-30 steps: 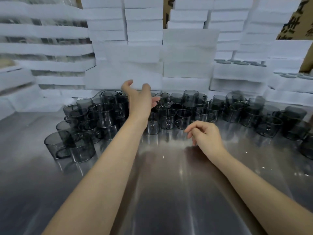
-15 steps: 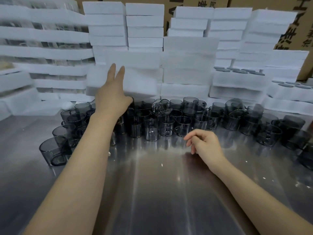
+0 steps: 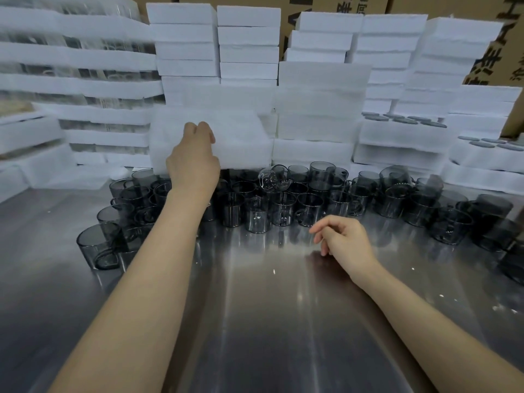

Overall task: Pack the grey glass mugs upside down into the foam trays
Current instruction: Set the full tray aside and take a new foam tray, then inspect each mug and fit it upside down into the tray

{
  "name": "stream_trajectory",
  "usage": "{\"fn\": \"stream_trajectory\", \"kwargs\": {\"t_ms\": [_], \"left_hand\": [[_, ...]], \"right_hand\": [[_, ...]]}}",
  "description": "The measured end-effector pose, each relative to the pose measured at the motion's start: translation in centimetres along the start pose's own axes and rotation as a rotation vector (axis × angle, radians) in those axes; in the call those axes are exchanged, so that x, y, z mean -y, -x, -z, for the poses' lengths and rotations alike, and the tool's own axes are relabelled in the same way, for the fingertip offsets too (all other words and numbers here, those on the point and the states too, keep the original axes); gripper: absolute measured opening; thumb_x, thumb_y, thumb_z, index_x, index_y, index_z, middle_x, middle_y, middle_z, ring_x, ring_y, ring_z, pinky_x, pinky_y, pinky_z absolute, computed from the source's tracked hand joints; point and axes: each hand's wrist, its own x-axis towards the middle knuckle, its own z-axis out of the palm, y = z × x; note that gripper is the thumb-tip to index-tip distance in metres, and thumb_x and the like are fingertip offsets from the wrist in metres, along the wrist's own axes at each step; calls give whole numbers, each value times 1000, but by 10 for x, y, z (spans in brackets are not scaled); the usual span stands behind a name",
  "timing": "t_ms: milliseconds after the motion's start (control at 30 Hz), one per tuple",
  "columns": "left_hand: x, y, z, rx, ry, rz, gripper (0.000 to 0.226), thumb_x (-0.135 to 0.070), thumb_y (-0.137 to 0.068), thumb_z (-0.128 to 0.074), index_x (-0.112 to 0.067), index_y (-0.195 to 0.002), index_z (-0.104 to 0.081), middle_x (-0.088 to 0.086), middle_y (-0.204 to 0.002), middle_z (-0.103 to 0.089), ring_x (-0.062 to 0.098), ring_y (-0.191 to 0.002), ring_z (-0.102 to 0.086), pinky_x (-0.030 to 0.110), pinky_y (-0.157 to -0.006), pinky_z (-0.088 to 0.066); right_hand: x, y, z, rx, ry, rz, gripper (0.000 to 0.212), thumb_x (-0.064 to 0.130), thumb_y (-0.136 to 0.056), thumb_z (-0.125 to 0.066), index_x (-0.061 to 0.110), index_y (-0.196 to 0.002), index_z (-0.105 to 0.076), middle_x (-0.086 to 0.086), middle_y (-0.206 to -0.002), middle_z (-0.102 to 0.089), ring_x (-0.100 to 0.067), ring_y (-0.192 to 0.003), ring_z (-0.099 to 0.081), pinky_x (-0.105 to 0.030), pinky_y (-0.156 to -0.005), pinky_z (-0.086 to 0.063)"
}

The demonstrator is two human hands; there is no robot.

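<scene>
**Left hand on a foam tray, mugs waiting below**

The left hand (image 3: 192, 163) reached to the centre-left of the frame, its grip clamped on a white foam tray (image 3: 241, 137): fingers curled over the tray's top edge, palm against its near face. The tray sat tilted in front of the stacks (image 3: 320, 109) of white foam that filled the upper half of the frame, its lower edge just above the mugs.

The grey glass mugs (image 3: 283, 208) stood crowded in a band across the middle of the frame, from the left edge of the tabletop (image 3: 269, 321) to the far right, mostly mouth up. One mug (image 3: 273, 177) lay on its side on top of the others near the centre.

The right hand (image 3: 347, 242) hung just over the tabletop at centre-right, near the front row of mugs, its grip loose, fingers slack and curled around nothing.

At upper right, grey mug bases (image 3: 402, 120) showed in the top of a foam stack. Cardboard boxes (image 3: 507, 52) stood behind.
</scene>
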Motion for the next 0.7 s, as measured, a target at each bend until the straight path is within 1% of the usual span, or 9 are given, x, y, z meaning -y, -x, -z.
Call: {"fn": "stream_trajectory", "kwargs": {"t_ms": [133,200,300,367,433,500,567,633,700], "left_hand": [[-19,6,31,-173,80,-14,25,-10,-93,-57,-13,-118,-53,4,-126,-49,30,-91,-58,34,-69,-33],[-38,13,56,-133,144,-65,25,-15,-93,-58,-17,-118,-57,1,-125,-52,28,-95,-62,33,-76,-39],[-75,41,94,124,69,-180,24,-16,-89,-61,-23,-113,-63,0,-124,-58,29,-95,-65,36,-87,-47],[-99,69,114,304,-104,-310,24,-15,-85,-63,-27,-105,-65,0,-115,-62,26,-92,-63,30,-77,-45],[-117,98,122,513,-234,-462,16,-18,-84,-66,-28,-96,-63,-3,-105,-62,17,-74,-59,26,-61,-38],[-131,123,116,721,-295,-584,13,-20,-84,-69,-22,-92,-60,-4,-97,-63,7,-55,-49,23,-49,-33],[-139,140,104,940,-304,-649,13,-22,-85,-71,-17,-93,-61,0,-87,-68,5,-48,-49,21,-45,-35],[-143,145,93,1152,-273,-656,16,-26,-87,-69,-11,-92,-63,2,-75,-70,6,-43,-52,19,-40,-36],[-141,136,87,1255,-146,-590,22,-35,-88,-67,-14,-88,-66,0,-71,-72,5,-47,-58,12,-39,-37]], "right_hand": [[5,3,1,-14,-9,6,41,-13,-82,-40,13,-67,-68,0,-58,-63,-12,-42,-50,-18,-49,-43],[10,6,5,-56,-58,35,40,-14,-82,-39,11,-69,-68,-3,-60,-63,-11,-41,-49,-18,-47,-42],[16,10,15,-151,-212,26,40,-16,-83,-38,9,-70,-66,-5,-60,-62,-8,-39,-47,-16,-43,-36],[15,12,29,-237,-290,-45,34,-13,-84,-40,3,-68,-65,1,-54,-60,-9,-42,-46,-20,-45,-35],[16,14,47,-252,-341,-188,21,-6,-88,-45,-5,-72,-58,11,-52,-55,-10,-51,-45,-23,-56,-34],[16,13,62,-208,-206,-237,29,2,-92,-47,10,-64,-47,14,-51,-48,-12,-56,-39,-28,-64,-34],[19,15,65,-75,45,-240,32,7,-91,-48,22,-63,-43,11,-59,-45,-11,-56,-38,-30,-64,-36],[21,15,66,-44,221,-272,28,17,-89,-50,21,-62,-47,7,-62,-51,-15,-56,-47,-25,-55,-40],[23,17,67,59,145,-268,36,35,-90,-52,20,-60,-63,5,-62,-63,-15,-59,-57,-22,-54,-43]]}}
